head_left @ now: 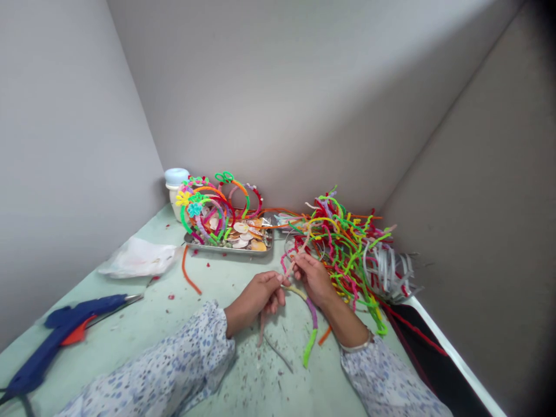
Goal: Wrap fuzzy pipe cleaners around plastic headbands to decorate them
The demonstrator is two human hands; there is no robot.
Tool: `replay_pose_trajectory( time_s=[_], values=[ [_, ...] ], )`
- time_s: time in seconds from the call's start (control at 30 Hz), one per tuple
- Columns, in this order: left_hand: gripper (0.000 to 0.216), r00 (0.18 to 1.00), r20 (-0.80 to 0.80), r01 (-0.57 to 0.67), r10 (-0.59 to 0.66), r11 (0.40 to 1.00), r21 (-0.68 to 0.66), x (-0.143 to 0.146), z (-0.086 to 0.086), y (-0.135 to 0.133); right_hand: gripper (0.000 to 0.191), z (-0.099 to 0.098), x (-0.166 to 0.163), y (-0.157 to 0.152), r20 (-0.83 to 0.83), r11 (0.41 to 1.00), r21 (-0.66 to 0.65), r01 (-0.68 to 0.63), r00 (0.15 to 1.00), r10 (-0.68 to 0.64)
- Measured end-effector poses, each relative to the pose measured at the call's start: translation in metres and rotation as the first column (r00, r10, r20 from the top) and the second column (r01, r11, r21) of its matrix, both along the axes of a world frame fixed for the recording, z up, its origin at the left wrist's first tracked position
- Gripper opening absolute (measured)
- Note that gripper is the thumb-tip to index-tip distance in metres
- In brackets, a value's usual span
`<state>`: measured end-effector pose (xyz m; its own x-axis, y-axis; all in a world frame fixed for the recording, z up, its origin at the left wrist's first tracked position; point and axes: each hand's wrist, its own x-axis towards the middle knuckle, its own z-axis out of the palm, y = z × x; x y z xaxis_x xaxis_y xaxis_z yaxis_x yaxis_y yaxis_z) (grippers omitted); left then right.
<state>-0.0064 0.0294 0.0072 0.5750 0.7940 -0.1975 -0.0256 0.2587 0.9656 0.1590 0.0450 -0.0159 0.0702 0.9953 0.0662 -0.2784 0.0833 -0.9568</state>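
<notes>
I am viewing a pale green table [163, 315], with a tangled heap of coloured pipe cleaners [347, 246] lying back right and a metal tray [226, 251] bearing headbands [212, 215] beside it. The left hand [259, 291] and right hand [313, 279] are working close together by a striped band [312, 315], whose hold I cannot tell, while both are pinching a thin pale pink pipe cleaner [289, 269] running between them.
</notes>
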Motion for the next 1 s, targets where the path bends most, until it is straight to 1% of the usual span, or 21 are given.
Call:
replay_pose_trajectory(
  time_s=[0.13,0.27,0.4,0.53,0.67,0.8,0.9,1.0],
  values=[
    [0.032,0.999,0.015,0.033,-0.033,0.999,-0.029,-0.0012,-0.0014,0.0012,0.026,-0.0006,0.0006,0.0012,-0.050,1.000,0.004,0.028,0.998,-0.028],
    [0.028,0.998,-0.011,0.066,-0.066,0.998,0.001,-0.0014,-0.0010,0.0007,0.025,-0.0021,0.0008,0.0012,-0.048,0.999,0.008,0.039,0.998,-0.039],
    [0.027,0.996,-0.053,0.067,-0.066,0.998,0.005,-0.0006,0.0019,-0.0006,0.026,-0.0026,0.0002,0.0010,-0.029,0.999,0.007,0.049,0.998,-0.049],
    [0.030,0.996,-0.061,0.060,-0.061,0.998,-0.006,0.0001,0.0030,-0.0008,0.027,-0.0009,0.0004,0.0016,-0.060,0.997,0.002,0.074,0.996,-0.073],
    [0.032,0.994,-0.059,0.088,-0.088,0.996,-0.005,0.0000,0.0023,-0.0003,0.026,-0.0004,0.0022,0.0027,-0.088,0.995,0.006,0.104,0.991,-0.103],
    [0.029,0.989,-0.088,0.123,-0.120,0.992,0.022,-0.0005,0.0011,-0.0005,0.025,-0.0018,0.0026,0.0029,-0.081,0.996,0.012,0.087,0.993,-0.085],
    [0.029,0.981,-0.132,0.151,-0.143,0.987,0.054,-0.0007,-0.0025,-0.0011,0.025,-0.0023,0.0017,0.0021,-0.064,0.998,0.012,0.069,0.996,-0.068],
    [0.028,0.976,-0.136,0.180,-0.170,0.981,0.070,-0.0005,-0.0064,-0.0020,0.025,-0.0016,0.0008,-0.0001,-0.026,0.999,0.021,0.037,0.999,-0.036]
  ],
)
